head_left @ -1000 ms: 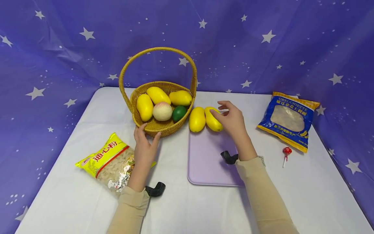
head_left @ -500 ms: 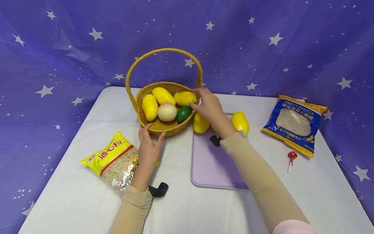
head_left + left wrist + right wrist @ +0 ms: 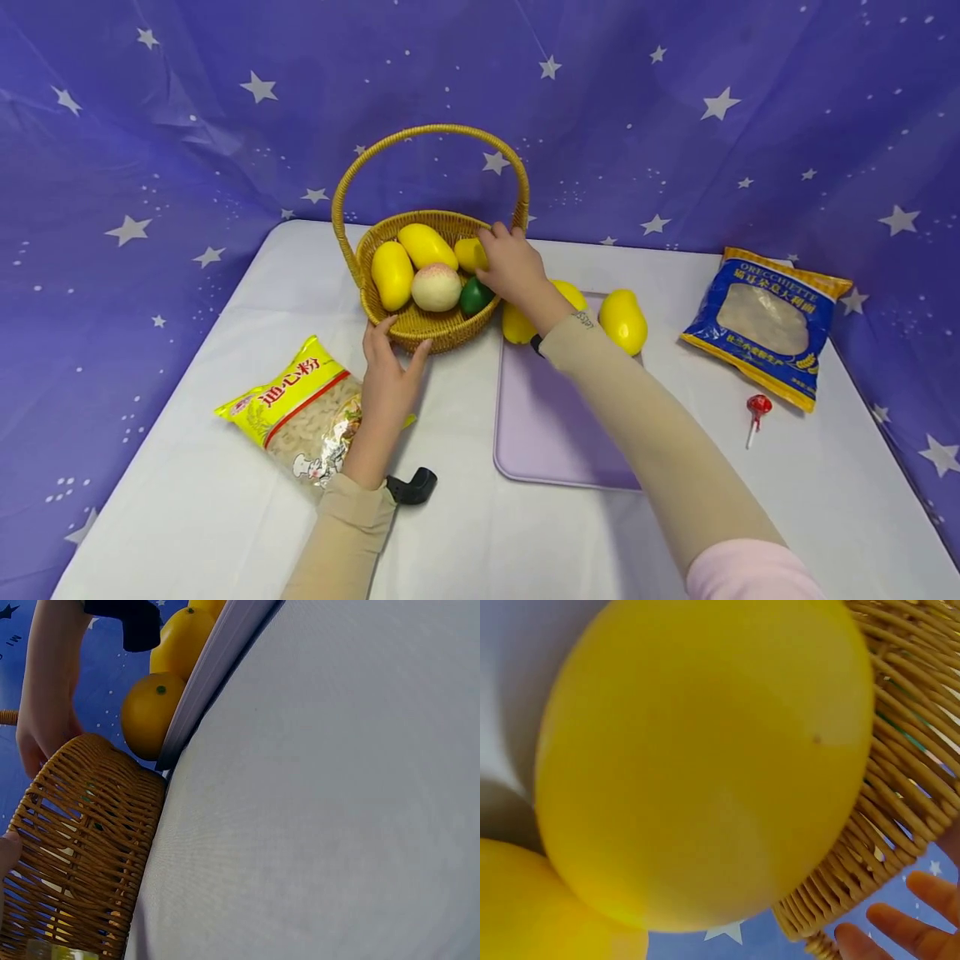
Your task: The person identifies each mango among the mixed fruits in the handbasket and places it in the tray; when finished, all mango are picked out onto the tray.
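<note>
A wicker basket with a tall handle holds yellow mangoes, a pale pink-topped peach and a dark green oval fruit. My right hand reaches over its right rim, fingers spread, at a mango that it partly covers. In the right wrist view its fingers are apart beside the weave. My left hand touches the near left rim with its fingertips, thumb held apart. Mangoes lie at the far end of a lilac tray, some behind my right wrist.
A yellow pasta bag lies left of the basket, partly under my left forearm. At the right are a blue orecchiette bag and a red lollipop. A starry purple cloth backs the white table.
My right hand has gone left from above a mango on the tray to the basket, uncovering another mango on the tray. My left hand stays at the rim.
</note>
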Motion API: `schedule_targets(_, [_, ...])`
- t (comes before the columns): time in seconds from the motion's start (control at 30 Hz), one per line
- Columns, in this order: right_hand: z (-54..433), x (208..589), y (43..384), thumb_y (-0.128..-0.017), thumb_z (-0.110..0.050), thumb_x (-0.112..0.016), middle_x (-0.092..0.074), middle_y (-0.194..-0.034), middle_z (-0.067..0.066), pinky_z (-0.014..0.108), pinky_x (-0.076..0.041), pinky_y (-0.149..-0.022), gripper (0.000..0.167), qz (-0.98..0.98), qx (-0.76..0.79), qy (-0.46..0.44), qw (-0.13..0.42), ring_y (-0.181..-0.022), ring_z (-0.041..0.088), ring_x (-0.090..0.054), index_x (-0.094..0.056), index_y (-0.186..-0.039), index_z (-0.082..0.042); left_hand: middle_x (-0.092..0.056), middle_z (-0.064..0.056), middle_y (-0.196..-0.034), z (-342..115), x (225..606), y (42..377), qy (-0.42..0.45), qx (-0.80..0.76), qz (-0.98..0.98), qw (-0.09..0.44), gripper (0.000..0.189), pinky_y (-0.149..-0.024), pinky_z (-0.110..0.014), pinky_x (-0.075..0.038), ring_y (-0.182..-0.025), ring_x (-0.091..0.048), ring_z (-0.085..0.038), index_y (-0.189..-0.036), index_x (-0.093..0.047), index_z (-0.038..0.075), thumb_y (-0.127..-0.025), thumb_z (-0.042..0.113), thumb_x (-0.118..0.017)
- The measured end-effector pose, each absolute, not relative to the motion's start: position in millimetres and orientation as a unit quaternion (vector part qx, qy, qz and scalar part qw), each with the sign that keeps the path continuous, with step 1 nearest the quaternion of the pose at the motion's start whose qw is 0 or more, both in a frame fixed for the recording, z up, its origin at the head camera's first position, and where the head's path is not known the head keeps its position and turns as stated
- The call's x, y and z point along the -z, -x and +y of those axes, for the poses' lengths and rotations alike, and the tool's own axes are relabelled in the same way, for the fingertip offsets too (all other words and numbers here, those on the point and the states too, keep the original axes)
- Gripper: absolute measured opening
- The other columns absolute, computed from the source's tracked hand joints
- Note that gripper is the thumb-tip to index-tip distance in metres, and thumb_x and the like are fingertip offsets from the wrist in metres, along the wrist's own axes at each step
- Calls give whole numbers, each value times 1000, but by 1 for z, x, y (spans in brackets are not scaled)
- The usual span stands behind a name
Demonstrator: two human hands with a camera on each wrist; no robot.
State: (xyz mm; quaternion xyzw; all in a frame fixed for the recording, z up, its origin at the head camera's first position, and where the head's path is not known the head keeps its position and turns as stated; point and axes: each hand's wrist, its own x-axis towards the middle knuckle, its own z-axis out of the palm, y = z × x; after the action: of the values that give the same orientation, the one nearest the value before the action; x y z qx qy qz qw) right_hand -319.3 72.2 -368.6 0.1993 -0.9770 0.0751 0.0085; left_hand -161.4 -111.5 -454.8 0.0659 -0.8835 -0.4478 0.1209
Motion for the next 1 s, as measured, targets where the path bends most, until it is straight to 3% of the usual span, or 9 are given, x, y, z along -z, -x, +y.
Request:
schedule_targets(0.37, [63,373,331,-88,-34,-70,-48,-132,13,49,-51,-78,62,-986,-20,-166,-16,-114,36,-48,-44,-141,-12,-10,-19,-156,-109,454,161,-66,441,-887,118,71,-59,-45,-45,-80,-58,-35,-148,-25,17,-94,58,-49])
schedule_targets(0.57, [63,376,334,-88,-34,-71,-49,-130,14,49,-52,-76,61,-986,-8,-169,-13,-111,35,-50,-46,-139,-10,-10,-18,-157,-109,455,161,-68,447,-884,121,70,-60,-44,-45,-81,-57,-34,-147,-26,17,-94,56,-50])
schedule_targets(0.73, [64,377,333,-87,-34,-71,-49,-128,15,49,-52,-75,62,-985,-16,-174,-5,-109,35,-51,-48,-138,-8,-11,-18,-156,-110,457,160,-70,446,-883,125,71,-61,-45,-45,-95,-57,-34,-147,-27,17,-94,57,-50])
schedule_targets(1.0, [71,375,327,-88,-39,-67,-49,-123,13,48,-51,-76,60,-983,-64,-171,31,-109,31,-49,-49,-135,-8,-10,-17,-157,-111,456,161,-72,440,-886,128,71,-58,-43,-44,-81,-57,-33,-147,-27,18,-94,59,-49])
